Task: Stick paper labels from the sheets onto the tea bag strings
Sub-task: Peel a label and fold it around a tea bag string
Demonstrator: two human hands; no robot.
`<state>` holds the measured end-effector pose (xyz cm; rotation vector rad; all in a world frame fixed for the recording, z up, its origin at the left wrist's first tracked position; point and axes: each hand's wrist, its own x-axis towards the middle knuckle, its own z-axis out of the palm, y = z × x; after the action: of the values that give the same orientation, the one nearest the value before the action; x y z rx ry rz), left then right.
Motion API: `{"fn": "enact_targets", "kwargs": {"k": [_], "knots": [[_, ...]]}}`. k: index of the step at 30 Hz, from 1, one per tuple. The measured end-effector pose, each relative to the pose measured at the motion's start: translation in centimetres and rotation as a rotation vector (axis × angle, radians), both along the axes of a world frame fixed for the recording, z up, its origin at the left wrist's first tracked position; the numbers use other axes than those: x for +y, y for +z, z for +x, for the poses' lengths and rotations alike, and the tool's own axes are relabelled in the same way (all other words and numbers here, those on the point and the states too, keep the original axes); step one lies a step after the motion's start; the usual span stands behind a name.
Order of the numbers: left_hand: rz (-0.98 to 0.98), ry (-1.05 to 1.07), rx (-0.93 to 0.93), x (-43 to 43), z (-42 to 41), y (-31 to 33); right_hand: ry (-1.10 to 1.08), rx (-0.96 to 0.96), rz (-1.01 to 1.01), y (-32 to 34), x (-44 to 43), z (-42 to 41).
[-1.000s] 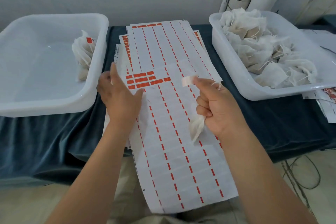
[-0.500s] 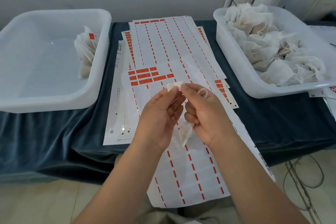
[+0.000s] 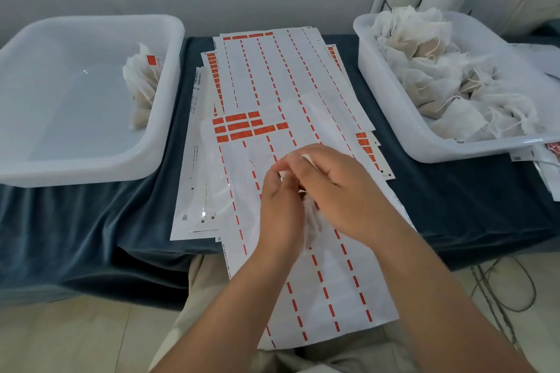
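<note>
My left hand (image 3: 280, 209) and my right hand (image 3: 339, 191) meet over the front label sheet (image 3: 333, 281). Their fingertips pinch a small white paper label (image 3: 285, 173) between them. A white tea bag (image 3: 312, 227) hangs below my right palm, mostly hidden by both hands; its string is not visible. Several orange labels (image 3: 242, 127) remain near the top of that sheet. More sheets (image 3: 281, 76) lie stacked behind it.
A white tub (image 3: 91, 160) on the left holds a few tea bags (image 3: 142, 85), one with an orange label. A white tub (image 3: 394, 118) on the right is piled with unlabelled tea bags (image 3: 439, 79). Dark blue cloth (image 3: 91, 236) covers the table. Cables (image 3: 503, 291) hang at right.
My left hand left the sheet and came to my right hand. Both hands closed together on the label and dropped slightly lower over the sheet.
</note>
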<state>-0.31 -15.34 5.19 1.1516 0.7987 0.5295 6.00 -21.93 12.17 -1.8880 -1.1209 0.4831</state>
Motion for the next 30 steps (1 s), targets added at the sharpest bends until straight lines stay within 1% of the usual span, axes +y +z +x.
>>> {"fn": "enact_targets", "kwargs": {"k": [2, 3, 6, 9, 12, 16, 18, 21, 23, 24, 27, 30], "knots": [[0.016, -0.022, 0.003, 0.1, -0.3, 0.4, -0.016, -0.155, -0.048, 0.7, -0.4, 1.2], [0.031, -0.02, 0.011, 0.4, -0.5, 0.7, -0.047, -0.178, -0.044, 1.0, -0.7, 1.8], [0.062, -0.027, 0.014, 1.4, -1.1, 1.5, -0.068, -0.15, -0.022, 1.7, -1.2, 2.9], [0.024, -0.015, -0.033, 1.8, -1.3, 2.7, -0.03, -0.128, -0.015, 1.6, -1.1, 2.4], [-0.057, -0.016, -0.106, 1.4, -1.2, 3.5, -0.029, -0.1, 0.032, 1.4, -0.9, 1.9], [0.091, -0.008, 0.0, 1.1, -1.4, 3.3, -0.029, -0.164, -0.004, 1.3, -1.2, 2.8], [0.108, -0.033, 0.014, 1.3, -1.7, 3.3, -0.033, -0.193, -0.001, 1.4, -1.5, 3.5], [0.051, -0.069, 0.011, 1.7, -2.2, 3.4, -0.086, -0.25, 0.022, 1.5, -1.6, 4.1], [-0.03, -0.082, -0.029, 2.0, -2.3, 3.5, -0.123, -0.278, 0.034, 1.5, -1.5, 4.4], [-0.041, -0.092, -0.049, 2.1, -2.4, 3.4, -0.129, -0.285, 0.036, 1.4, -1.4, 4.5], [0.013, -0.111, -0.066, 2.2, -2.6, 3.4, -0.111, -0.271, 0.033, 1.1, -1.3, 4.7], [0.078, -0.094, -0.033, 2.1, -2.5, 3.8, -0.087, -0.242, 0.034, 1.0, -1.2, 4.6]]}}
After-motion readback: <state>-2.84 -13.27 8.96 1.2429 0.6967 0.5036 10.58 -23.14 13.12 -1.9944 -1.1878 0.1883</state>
